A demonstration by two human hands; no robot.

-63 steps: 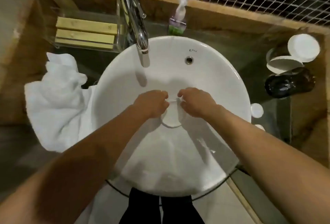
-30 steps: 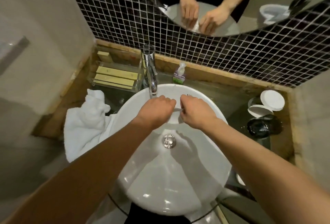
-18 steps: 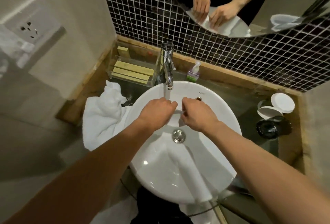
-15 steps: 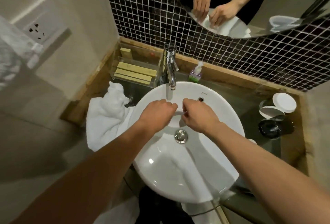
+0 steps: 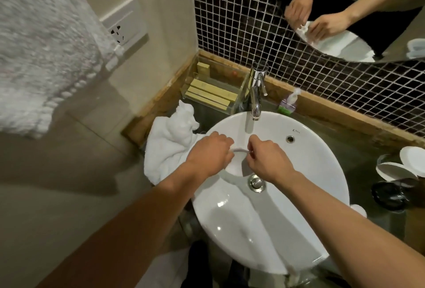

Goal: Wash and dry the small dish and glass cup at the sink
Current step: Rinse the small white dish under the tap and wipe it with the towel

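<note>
**Dish under rinse, centre frame**

Both hands grip the small dish (image 5: 236,161) over the sink (image 5: 322,172), just below the tap (image 5: 256,94). The left hand (image 5: 209,153) is curled shut on its left rim; the right hand (image 5: 266,161) pinches the right rim. Recommendation: turn the dish under the stream (water appears to be running), keeping both grips firm. Towel (image 5: 170,147) lies left of the basin. Glass cup not identifiable.
</note>
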